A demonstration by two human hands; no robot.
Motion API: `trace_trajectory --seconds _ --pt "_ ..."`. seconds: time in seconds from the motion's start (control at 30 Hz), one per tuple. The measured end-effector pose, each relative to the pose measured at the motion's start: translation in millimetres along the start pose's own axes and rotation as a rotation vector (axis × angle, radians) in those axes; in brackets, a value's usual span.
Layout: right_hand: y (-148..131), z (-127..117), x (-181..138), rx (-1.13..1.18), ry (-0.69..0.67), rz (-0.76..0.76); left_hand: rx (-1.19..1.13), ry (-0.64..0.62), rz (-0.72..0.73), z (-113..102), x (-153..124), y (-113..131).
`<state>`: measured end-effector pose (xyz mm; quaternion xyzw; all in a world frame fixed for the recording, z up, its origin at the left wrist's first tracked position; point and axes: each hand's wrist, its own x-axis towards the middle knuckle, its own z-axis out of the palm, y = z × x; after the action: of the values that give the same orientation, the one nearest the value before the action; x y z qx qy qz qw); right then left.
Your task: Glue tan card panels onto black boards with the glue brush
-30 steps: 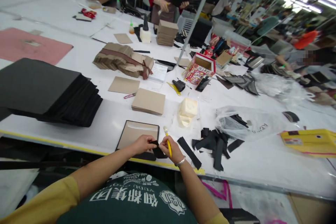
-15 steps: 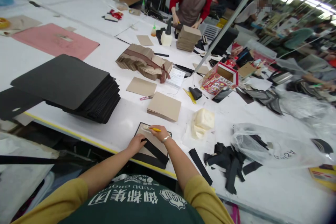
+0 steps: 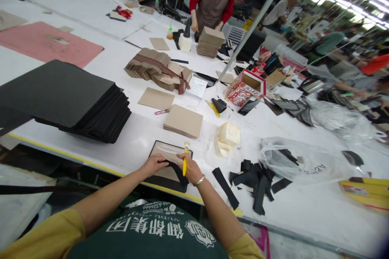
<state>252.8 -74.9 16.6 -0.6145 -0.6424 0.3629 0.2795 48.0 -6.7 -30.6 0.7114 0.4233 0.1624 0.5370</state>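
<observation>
At the table's front edge lies a beige board (image 3: 165,175) on a larger black sheet (image 3: 170,185), with a wet, shiny streak along its far side. My left hand (image 3: 153,164) pinches the left end of a black strip (image 3: 174,166), which bows up across the board. My right hand (image 3: 192,170) is closed around a yellow-handled brush (image 3: 184,166), its pale bristles pointing away from me. The strip's other end reaches my right fingers; whether they grip it too, I cannot tell. Right of the board stands a cream glue container (image 3: 230,134).
To the left rises a tall stack of black sheets (image 3: 67,93). Beyond the board are beige boards (image 3: 184,119), small pink snips (image 3: 162,111) and a tied bundle (image 3: 158,68). Loose black strips (image 3: 257,182) and a plastic bag (image 3: 298,162) lie right. A co-worker (image 3: 212,0) stands across the table.
My right hand has come off the streaked far side and turned the brush upright, nearer the strip's right end. The strip, flat before, now arches up between my hands. The view has shifted slightly.
</observation>
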Motion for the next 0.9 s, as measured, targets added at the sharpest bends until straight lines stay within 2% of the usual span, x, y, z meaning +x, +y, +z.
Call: trace_trajectory --seconds 0.07,0.13,0.23,0.3,0.4,0.57,0.7,0.9 --pt "-2 19 -5 -0.034 -0.014 0.007 -0.081 -0.015 -0.034 -4 -5 10" --pt "6 27 -12 -0.081 0.008 0.099 -0.162 0.019 -0.156 -10 -7 11" --pt "28 23 -22 -0.126 0.129 0.228 -0.267 0.106 -0.364 -19 -4 1" --pt "41 17 -23 -0.129 0.214 0.276 -0.263 0.158 -0.429 -23 2 -8" --pt "53 16 -14 -0.151 0.314 0.319 -0.108 0.226 -0.459 -24 16 -16" --pt "66 30 10 -0.296 0.467 0.341 0.081 0.339 -0.469 -24 39 -21" --pt "80 38 20 -0.314 0.49 0.338 0.17 0.392 -0.479 -23 48 -30" --pt "91 45 21 -0.29 0.492 0.332 0.251 0.387 -0.53 -20 51 -37"
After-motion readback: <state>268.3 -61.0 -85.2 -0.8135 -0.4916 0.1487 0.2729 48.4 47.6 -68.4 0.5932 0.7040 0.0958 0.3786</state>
